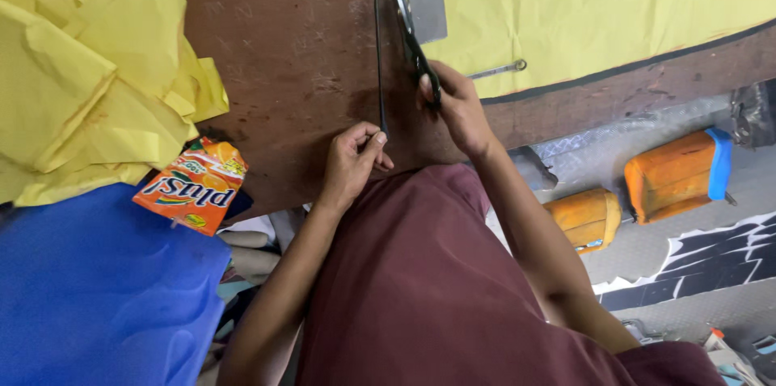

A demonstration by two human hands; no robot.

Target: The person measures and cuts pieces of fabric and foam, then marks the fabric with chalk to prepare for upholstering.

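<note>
The left hand (349, 161) pinches the near end of a thin dark strip (377, 46) that runs straight away over the brown surface (283, 54), while the right hand (457, 107), just beside it, grips scissors (408, 26) lying along the strip's right.

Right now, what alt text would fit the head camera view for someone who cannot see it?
Over a brown worktable, the right hand holds large black scissors while the left hand pinches a thin dark strip. Yellow fabric pieces are piled at left, beside an orange snack packet.
</note>
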